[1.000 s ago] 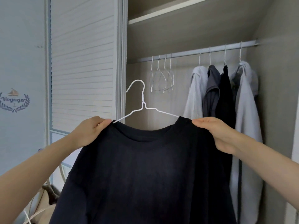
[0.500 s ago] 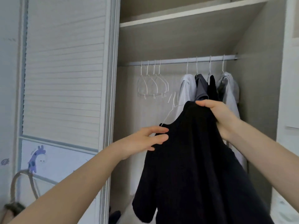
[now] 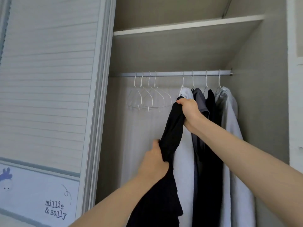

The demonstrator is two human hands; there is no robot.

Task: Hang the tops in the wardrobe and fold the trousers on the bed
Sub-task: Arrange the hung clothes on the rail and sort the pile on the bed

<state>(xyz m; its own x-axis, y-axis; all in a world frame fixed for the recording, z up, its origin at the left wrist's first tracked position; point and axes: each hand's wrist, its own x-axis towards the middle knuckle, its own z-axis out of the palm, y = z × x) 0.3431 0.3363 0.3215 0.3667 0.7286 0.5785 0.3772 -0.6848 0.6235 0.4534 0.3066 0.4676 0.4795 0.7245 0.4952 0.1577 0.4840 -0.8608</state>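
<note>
A white slatted door stands on the left, with the words "millie & sally" low down on it. Next comes the open wardrobe, with a shelf on top and a rail under it. Four bare white hangers hang on the rail's left part. The left hand is low, its fingers curled tight round the black top. The top hangs bunched between both hands, below the rail and in front of the other clothes. The right hand is higher, its fingers pinching the top's upper end. Behind it four tops hang in a row: a white top, a grey top, a dark top and a pale top.
</note>
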